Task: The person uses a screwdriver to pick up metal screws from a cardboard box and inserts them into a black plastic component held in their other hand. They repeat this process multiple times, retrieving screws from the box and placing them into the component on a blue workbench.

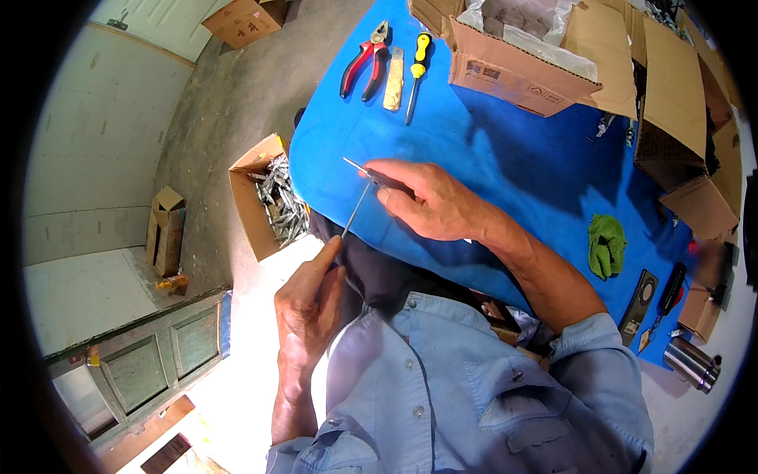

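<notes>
My left hand (310, 304) is closed on a thin metal rod (357, 212), which slants up and away from its fingertips. The rod's far tip meets a small dark metal part (387, 182) pinched between the thumb and fingers of my right hand (433, 204). A slim silver pin sticks out to the left past those fingers. Most of the part is hidden by my right hand. Both hands are over the near left edge of the blue-covered table (339, 150). Below that edge, an open cardboard box (251, 209) holds many loose silver metal pieces (283, 201).
Red-handled pliers (367, 63), a tape-wrapped tool (394, 80) and a yellow-and-black screwdriver (418, 75) lie at the far left. Behind stands a plastic-lined carton (521, 79). Rightward are a green cloth (606, 246), a flat grey piece (638, 306) and a metal flask (692, 365).
</notes>
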`<state>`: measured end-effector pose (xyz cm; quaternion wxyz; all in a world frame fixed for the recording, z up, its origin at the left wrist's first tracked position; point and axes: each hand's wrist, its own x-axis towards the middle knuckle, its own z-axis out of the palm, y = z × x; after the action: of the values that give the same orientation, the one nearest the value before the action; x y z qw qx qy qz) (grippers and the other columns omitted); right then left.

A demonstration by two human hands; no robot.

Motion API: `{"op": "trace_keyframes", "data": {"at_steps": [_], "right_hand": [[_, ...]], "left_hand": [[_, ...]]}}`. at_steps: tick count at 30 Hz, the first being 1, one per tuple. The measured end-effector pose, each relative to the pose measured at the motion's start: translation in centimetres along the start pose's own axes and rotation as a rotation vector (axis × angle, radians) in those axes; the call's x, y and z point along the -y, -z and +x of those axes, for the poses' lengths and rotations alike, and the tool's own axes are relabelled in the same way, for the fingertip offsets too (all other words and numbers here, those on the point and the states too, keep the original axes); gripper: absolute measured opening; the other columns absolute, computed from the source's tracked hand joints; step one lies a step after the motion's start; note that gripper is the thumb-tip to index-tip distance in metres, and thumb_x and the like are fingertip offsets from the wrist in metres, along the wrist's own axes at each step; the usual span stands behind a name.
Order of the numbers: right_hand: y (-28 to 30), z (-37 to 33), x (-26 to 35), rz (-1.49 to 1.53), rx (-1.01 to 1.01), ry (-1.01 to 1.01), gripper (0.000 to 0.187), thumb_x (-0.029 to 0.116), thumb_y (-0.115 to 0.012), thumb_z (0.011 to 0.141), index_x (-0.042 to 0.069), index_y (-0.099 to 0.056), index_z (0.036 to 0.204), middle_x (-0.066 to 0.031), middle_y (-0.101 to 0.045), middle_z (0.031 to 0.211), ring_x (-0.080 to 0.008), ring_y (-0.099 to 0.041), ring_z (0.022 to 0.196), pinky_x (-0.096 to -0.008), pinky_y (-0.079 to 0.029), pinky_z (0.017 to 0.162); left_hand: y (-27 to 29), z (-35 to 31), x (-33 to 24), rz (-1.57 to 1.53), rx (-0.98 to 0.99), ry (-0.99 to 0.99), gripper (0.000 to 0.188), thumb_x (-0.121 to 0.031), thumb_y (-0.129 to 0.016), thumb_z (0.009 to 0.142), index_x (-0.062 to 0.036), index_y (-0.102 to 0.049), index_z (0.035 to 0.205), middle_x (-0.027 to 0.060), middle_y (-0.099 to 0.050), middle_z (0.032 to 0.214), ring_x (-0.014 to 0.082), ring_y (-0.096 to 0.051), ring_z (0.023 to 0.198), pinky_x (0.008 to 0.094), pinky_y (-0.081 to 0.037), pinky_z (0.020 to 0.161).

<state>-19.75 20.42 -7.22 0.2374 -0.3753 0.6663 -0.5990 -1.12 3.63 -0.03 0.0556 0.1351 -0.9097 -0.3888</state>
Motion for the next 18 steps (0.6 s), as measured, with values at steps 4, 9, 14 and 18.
{"op": "trace_keyframes", "data": {"at_steps": [4,9,14,18], "right_hand": [[-0.21,0.07,-0.46,-0.005,-0.02,0.039,0.038,0.008,-0.057,0.099,-0.004,-0.059,0.136,-0.0053,-0.06,0.083,-0.0096,-0.052,0.073,-0.0287,-0.047,0.064],[-0.19,0.01,-0.27,-0.01,-0.021,0.029,0.039,0.008,-0.057,0.099,-0.005,-0.059,0.136,-0.0062,-0.061,0.084,-0.01,-0.053,0.073,-0.0289,-0.048,0.064],[-0.08,-0.01,-0.19,-0.033,-0.018,0.016,0.038,0.007,-0.057,0.099,-0.005,-0.059,0.135,-0.0064,-0.061,0.083,-0.01,-0.053,0.072,-0.0296,-0.048,0.063],[-0.29,0.02,-0.37,-0.029,-0.033,0.037,0.039,0.006,-0.058,0.099,-0.005,-0.059,0.135,-0.0067,-0.061,0.083,-0.0102,-0.054,0.072,-0.0298,-0.048,0.063]], "left_hand": [[0.09,-0.03,0.01,0.016,-0.001,-0.003,0.039,0.007,-0.068,0.093,0.0002,-0.068,0.132,0.0144,-0.072,0.091,0.0153,-0.065,0.077,0.0278,-0.051,0.071],[0.19,-0.04,-0.06,0.02,0.007,0.01,0.038,0.007,-0.069,0.093,0.0006,-0.069,0.131,0.0145,-0.071,0.09,0.015,-0.064,0.076,0.0272,-0.051,0.07],[-0.02,0.03,0.09,0.018,-0.006,-0.009,0.038,0.007,-0.069,0.094,0.0005,-0.069,0.131,0.0143,-0.071,0.088,0.0148,-0.063,0.075,0.0275,-0.05,0.07],[-0.11,-0.06,0.33,0.014,-0.025,-0.025,0.038,0.007,-0.069,0.093,0.0005,-0.069,0.131,0.0141,-0.07,0.087,0.0155,-0.064,0.074,0.0284,-0.051,0.069]]}}
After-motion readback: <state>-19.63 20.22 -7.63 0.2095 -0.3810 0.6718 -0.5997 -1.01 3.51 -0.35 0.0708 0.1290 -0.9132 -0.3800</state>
